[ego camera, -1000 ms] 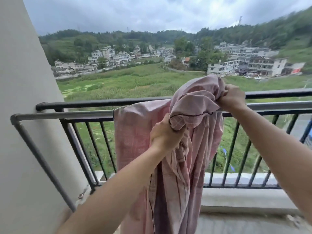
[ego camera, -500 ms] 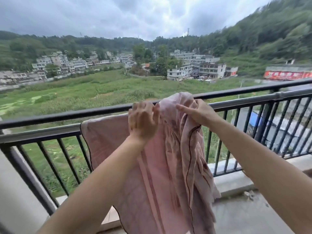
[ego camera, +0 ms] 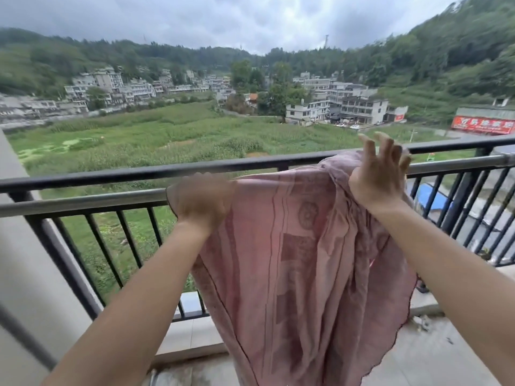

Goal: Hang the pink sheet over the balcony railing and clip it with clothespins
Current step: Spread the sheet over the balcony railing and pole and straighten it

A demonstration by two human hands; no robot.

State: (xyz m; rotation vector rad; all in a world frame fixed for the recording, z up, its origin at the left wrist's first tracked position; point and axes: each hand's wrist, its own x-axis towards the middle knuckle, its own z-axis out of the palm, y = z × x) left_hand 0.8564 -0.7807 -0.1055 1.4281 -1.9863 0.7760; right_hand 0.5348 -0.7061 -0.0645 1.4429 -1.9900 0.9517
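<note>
Two hands up at balcony railing (ego camera: 117, 174), both on pink sheet (ego camera: 306, 260).

Sheet: draped over silver inner rail (ego camera: 83, 200), which sits just below the black top rail and nearer the camera. Hangs down the balcony side in long folds, past bottom of view. Lies flat along rail at left; bunches into a hump at right, up to level of black top rail. Faint square and round patterns, dark scalloped hem on right edge.

Left hand (ego camera: 202, 201): blurred. Grips sheet's top left corner, fingers curled over the edge, right at silver rail. Finer detail of grip not readable.

Right hand (ego camera: 376, 179): heel of palm pressed on the bunched hump. Fingers (ego camera: 387, 147) straight, spread, pointing up clear of cloth. Nothing grasped.

Both forearms bare, reaching in from lower corners.

Surroundings: pale wall (ego camera: 16, 246) at left, meeting railing end. Grey balcony floor (ego camera: 432, 358) beneath, small bits of debris near base of railing. Beyond bars, green field (ego camera: 167, 129), cluster of pale multi-storey buildings (ego camera: 348, 107), red banner (ego camera: 482, 125) with white characters at far right, wooded hills, overcast sky.
</note>
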